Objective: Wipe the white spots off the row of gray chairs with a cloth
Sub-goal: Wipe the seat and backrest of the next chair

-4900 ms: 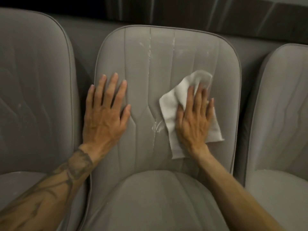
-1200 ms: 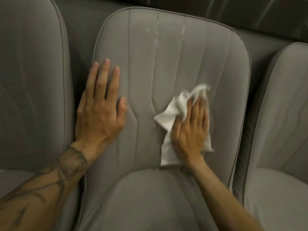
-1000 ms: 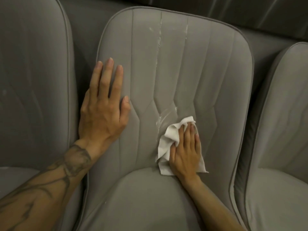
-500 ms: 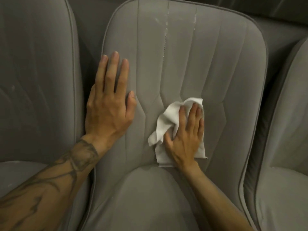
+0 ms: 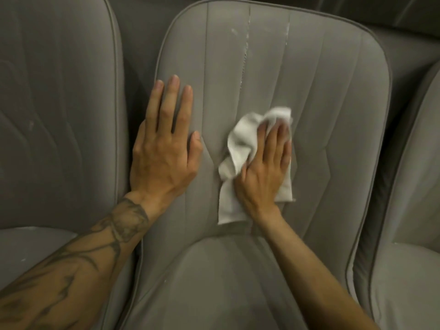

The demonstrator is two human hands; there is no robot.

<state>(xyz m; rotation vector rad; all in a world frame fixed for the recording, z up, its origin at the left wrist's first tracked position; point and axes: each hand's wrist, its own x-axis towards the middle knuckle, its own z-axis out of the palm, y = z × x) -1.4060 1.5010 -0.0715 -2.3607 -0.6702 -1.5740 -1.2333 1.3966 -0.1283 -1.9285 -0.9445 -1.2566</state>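
setting: three gray chairs stood side by side, seen from above and in front; the middle chair (image 5: 309, 79) filled the view, with the left chair (image 5: 59, 103) and the right chair (image 5: 416, 175) cut off at the edges.
backrest: the middle chair's back had stitched channels running top to bottom, bending inward near its lower half.
white spots (image 5: 246, 41): a broken pale streak ran down one seam near the top of the backrest, with a short smear to its left and another thin streak on the next seam to its right; all lay well above my hands.
cloth (image 5: 240, 144): white and crumpled, it lay on the lower centre of the backrest. its long axis ran roughly up and down, leaning a little to the right at the top; the bunched end pointed up past my fingertips and the flatter end reached down to just above the seat crease.
right hand (image 5: 264, 170): i had it pressed flat on the cloth, palm down, fingers together and pointing up; it pinned the cloth rather than gripping it. the fingertips were blurred.
left hand (image 5: 164, 148): it lay flat and empty on the left side of the backrest, fingers stretched upward, thumb out toward the cloth, apart from it.
left forearm (image 5: 78, 265): tattooed, it crossed over the gap between the left and middle chairs.
left chair marks: a few faint pale flecks showed on its back and seat.
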